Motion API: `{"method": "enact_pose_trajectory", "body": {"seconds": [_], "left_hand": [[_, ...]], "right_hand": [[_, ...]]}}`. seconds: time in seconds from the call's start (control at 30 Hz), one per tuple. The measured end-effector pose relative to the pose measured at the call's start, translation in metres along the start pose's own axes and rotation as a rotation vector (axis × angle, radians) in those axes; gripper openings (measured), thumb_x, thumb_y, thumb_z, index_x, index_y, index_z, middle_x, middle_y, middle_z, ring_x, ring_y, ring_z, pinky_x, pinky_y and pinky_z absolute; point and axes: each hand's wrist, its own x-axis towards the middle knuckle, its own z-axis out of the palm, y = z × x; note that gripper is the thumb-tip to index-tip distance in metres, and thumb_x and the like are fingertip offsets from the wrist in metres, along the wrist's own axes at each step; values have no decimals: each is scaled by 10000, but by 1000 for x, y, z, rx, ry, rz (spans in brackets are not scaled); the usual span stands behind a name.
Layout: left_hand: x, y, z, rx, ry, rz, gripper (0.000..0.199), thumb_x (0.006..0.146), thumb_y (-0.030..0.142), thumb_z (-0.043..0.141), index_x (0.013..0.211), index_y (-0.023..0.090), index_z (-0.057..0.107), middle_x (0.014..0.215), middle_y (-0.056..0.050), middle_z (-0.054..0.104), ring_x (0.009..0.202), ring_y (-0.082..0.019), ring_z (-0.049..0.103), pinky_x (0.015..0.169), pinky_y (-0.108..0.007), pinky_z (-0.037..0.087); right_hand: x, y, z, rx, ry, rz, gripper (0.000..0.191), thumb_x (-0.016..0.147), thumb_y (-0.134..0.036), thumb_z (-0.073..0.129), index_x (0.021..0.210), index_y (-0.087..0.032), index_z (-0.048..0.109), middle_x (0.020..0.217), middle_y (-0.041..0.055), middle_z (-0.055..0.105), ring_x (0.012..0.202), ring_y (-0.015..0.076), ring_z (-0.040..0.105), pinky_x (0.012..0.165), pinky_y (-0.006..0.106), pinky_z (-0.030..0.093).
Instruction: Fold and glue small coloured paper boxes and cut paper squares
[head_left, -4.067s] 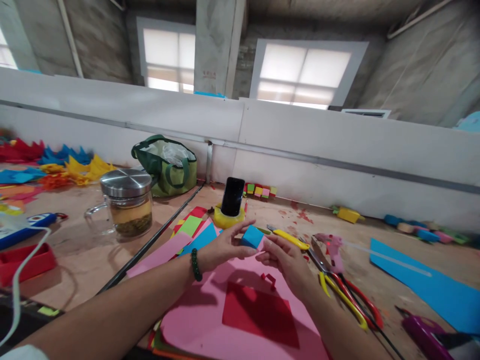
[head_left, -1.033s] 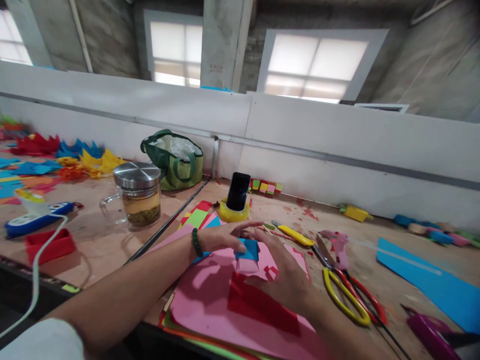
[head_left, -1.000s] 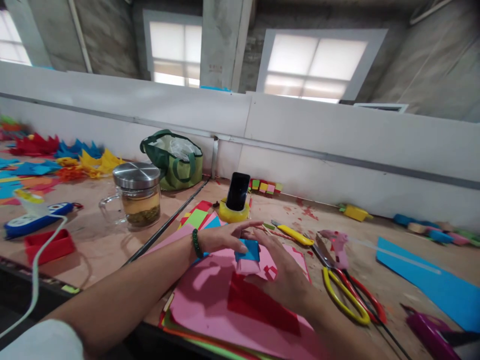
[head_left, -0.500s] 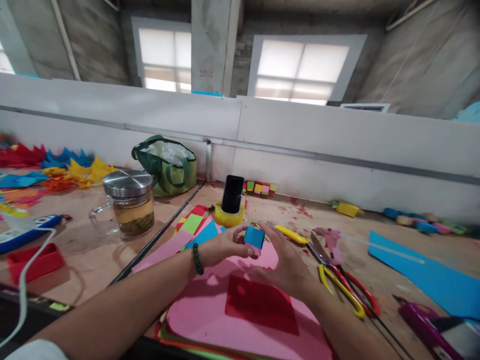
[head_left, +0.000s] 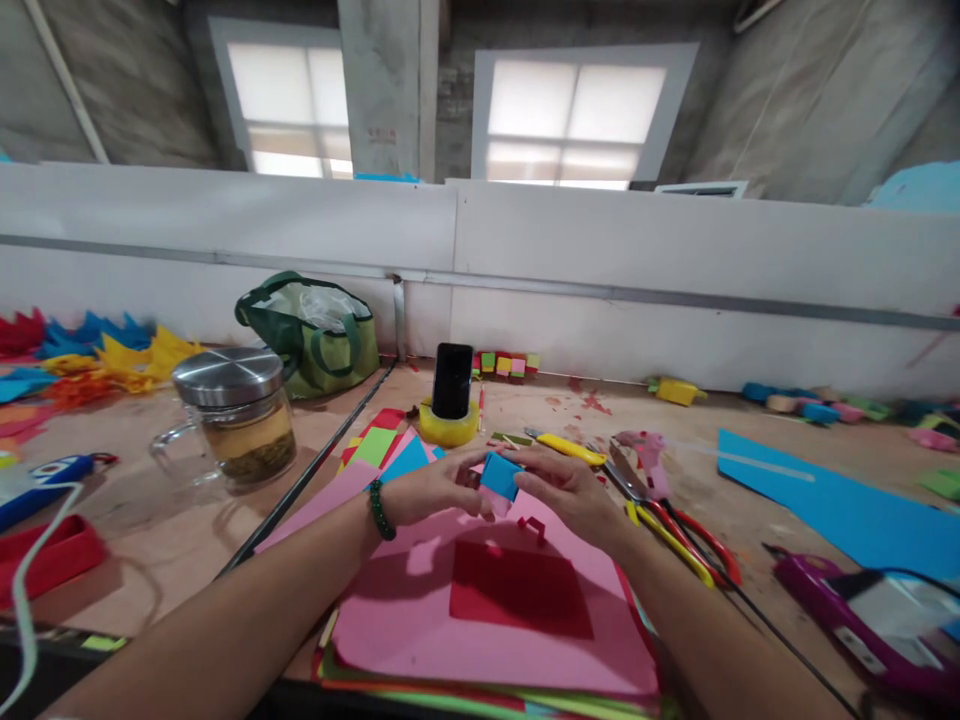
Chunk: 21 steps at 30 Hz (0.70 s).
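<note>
I view remotely: matt blue-and-pink block [head_left: 500,478]; smooth, matt pink sheet [head_left: 420,640] at the near edge of the tabletop [head_left: 176,530]; shiny metal mug lid [head_left: 229,375].

Left window [head_left: 289,100] and right window [head_left: 574,118]: pale surrounds [head_left: 672,85], panes [head_left: 529,98] glow white. Concrete pillar [head_left: 384,75] stands between them, bearing faint red lettering [head_left: 382,135]. Grey wall [head_left: 795,95], rough, upper right. Pipe [head_left: 67,82], slanting, upper left. Partition of white panels [head_left: 600,240] runs full width, crossed by a grey metal rail [head_left: 585,291]. Brown workbench [head_left: 169,555], red-stained; dark seam [head_left: 309,466] divides its top.
</note>
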Motion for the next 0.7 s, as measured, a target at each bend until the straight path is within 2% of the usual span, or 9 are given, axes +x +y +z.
{"method": "enact_pose_trajectory", "body": {"seconds": [0.13, 0.23, 0.33, 0.4, 0.47, 0.6, 0.7], "left_hand": [[-1, -1, -2, -121, -17, -22, 629, 694, 118, 682, 1288, 210, 497, 955, -64, 662, 825, -166, 609, 704, -270, 451], [-2, -5, -5, -333, -49, -3, 535, 705, 219, 658, 1222, 155, 539, 870, -84, 678, 727, -161, 604, 638, -256, 429], [-3, -9, -8, -540, -105, 23, 431, 707, 270, 568, 1099, 92, 593, 800, -113, 677, 656, -178, 603, 612, -281, 425], [-3, -11, -8, -633, -114, 9, 385, 669, 239, 530, 1011, 85, 615, 798, -120, 673, 640, -184, 608, 621, -296, 433], [-3, -12, -6, -685, -115, -9, 339, 643, 238, 515, 925, 85, 624, 802, -124, 668, 626, -184, 606, 620, -300, 431], [-2, -14, 2, -734, -128, -52, 326, 632, 292, 522, 850, 74, 629, 794, -127, 653, 597, -170, 578, 596, -286, 408], [-2, -17, 7, -795, -140, -90, 316, 624, 280, 526, 849, 85, 632, 757, -105, 642, 581, -159, 556, 547, -259, 367]], "right_hand": [[0, 0, -3, 40, -14, 16, 340, 890, -417, 562, 1171, -256, 666, 1204, 79, 661, 1111, 238, 601, 983, 434, 457], [-1, -2, -6, 96, 41, 79, 416, 879, -488, 550, 1215, -254, 624, 1201, 92, 654, 1108, 242, 599, 954, 437, 478], [-3, -6, -7, 87, 22, 68, 639, 765, -501, 691, 1329, -261, 512, 1253, 104, 615, 1168, 263, 562, 996, 458, 444], [-6, -10, -4, -14, 1, 19, 799, 683, -460, 778, 1382, -267, 444, 1304, 105, 577, 1210, 278, 529, 1045, 478, 393], [-9, -14, 2, -147, 0, -26, 870, 652, -412, 810, 1408, -262, 407, 1351, 113, 537, 1251, 297, 488, 1068, 492, 362], [-13, -21, 11, -269, -8, -83, 827, 694, -355, 782, 1415, -242, 393, 1402, 127, 484, 1292, 311, 440, 1056, 474, 381], [-12, -25, 12, -239, -45, -90, 793, 707, -301, 771, 1406, -244, 401, 1352, 108, 532, 1211, 272, 522, 1012, 424, 435]]}}
